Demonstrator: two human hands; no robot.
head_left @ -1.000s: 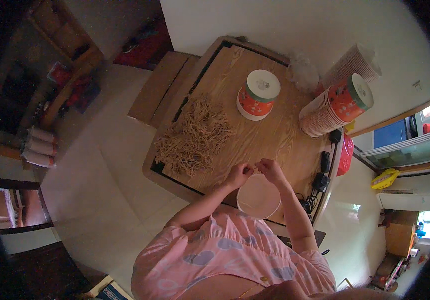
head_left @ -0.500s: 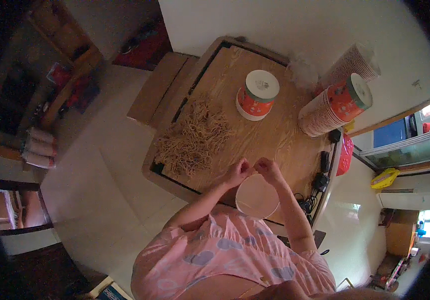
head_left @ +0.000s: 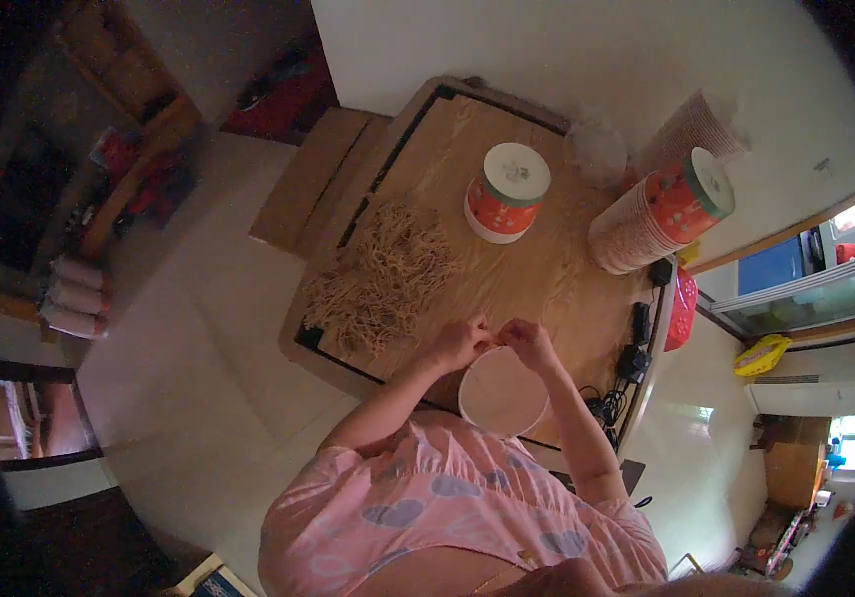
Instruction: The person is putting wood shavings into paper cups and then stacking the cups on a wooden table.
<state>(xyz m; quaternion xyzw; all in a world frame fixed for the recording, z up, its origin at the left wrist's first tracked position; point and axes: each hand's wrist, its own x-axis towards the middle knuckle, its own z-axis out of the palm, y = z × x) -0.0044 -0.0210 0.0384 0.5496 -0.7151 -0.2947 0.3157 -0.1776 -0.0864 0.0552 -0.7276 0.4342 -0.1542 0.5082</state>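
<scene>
on a wood-grain surface (head_left: 537,284) set beside a pale wall (head_left: 427,45) and above a light tiled floor (head_left: 198,298), we bring both hands together at the near edge. our left hand (head_left: 462,343) and our right hand (head_left: 530,345) meet, fingers curled, just beyond the far rim of an open white tub (head_left: 504,398). the grip of each hand looks drawn in at the fingertips, but whether anything is pinched there is too small for us to tell. the tub sits close against our pink patterned garment (head_left: 457,497), its mouth turned up toward us, our right forearm running alongside it.

to the left of our hands we have a loose heap of tan, crinkled strands (head_left: 382,279) spread near the surface's left edge. farther back stands an upturned orange tub (head_left: 503,214) with a green band and a white base on top. to its right we see a tall stack of nested tubs (head_left: 636,229), bottoms up, and behind that a second stack (head_left: 691,134) beside a crumpled clear plastic bag (head_left: 596,149). along the right edge lie black power adapters (head_left: 633,363) and coiled cables (head_left: 606,408).
</scene>
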